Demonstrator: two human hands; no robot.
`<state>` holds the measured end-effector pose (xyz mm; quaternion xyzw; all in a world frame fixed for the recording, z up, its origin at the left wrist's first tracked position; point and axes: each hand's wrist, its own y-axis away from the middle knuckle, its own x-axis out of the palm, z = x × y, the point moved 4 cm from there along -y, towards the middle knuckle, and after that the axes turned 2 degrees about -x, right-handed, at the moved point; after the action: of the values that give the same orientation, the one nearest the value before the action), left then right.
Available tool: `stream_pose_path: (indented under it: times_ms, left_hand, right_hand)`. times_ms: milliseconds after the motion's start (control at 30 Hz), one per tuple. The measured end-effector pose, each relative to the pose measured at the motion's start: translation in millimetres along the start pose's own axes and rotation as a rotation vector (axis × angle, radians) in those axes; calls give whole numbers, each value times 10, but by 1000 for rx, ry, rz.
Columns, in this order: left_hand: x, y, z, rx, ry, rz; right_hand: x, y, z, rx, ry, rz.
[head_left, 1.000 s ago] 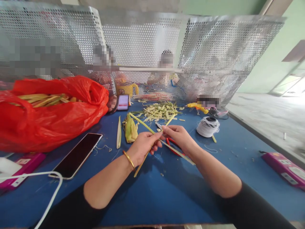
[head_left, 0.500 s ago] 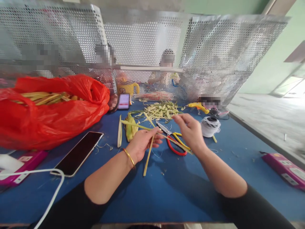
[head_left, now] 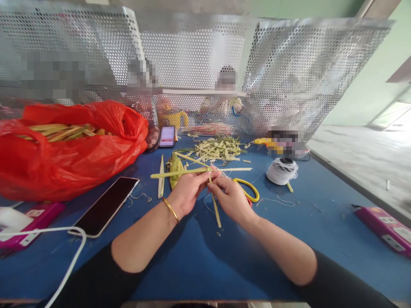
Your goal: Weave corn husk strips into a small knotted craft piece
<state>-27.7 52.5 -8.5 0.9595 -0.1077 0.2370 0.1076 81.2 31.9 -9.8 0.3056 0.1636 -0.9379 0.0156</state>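
Several pale green plant strips (head_left: pixel 175 173) cross one another at the fingertips of my left hand (head_left: pixel 192 188), which is closed around them. One strip points down toward me, another reaches right. My right hand (head_left: pixel 229 196) is pinched at the crossing, its fingertips against the downward strip; whether they also hold thread I cannot tell. Fine white thread loops beneath the hands. Scissors with yellow and red handles (head_left: pixel 252 188) lie partly hidden behind my right hand. Behind my left hand rests a green husk-like bundle (head_left: pixel 175 164), beside a loose split stalk (head_left: pixel 161 176).
A white thread spool (head_left: pixel 281 173) stands to the right. Plant scraps (head_left: pixel 220 149) are heaped at the back, before a perforated metal screen (head_left: pixel 192 51). On the left are a red plastic bag (head_left: pixel 80 162) of stalks and a phone (head_left: pixel 105 205). Purple power strips (head_left: pixel 385 226) flank the table.
My right hand has come down and left to meet my left hand at the strips. The crossed strips have turned, and the right hand now covers much of the scissors.
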Motion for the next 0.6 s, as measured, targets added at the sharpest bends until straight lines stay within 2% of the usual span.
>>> stream_pose_path:
  times_ms: [267, 400, 467, 567, 600]
  left_hand:
    - [-19, -9, -40, 5, -51, -18]
    - [-49, -34, -59, -13, -50, -20]
    - [-70, -45, -78, -20, -40, -26]
    - [-91, -46, -100, -54, -27, -23]
    - [-96, -42, -102, -71, -20, -24]
  right_hand:
    - [-32, -20, 80, -135, -164, 116]
    - [-83, -1, 127, -186, -17, 153]
    - [-189, 4, 175, -273, 186, 39]
    - [-374, 4, 239, -425, 528, -265]
    - [-403, -5, 239, -457, 616, -317]
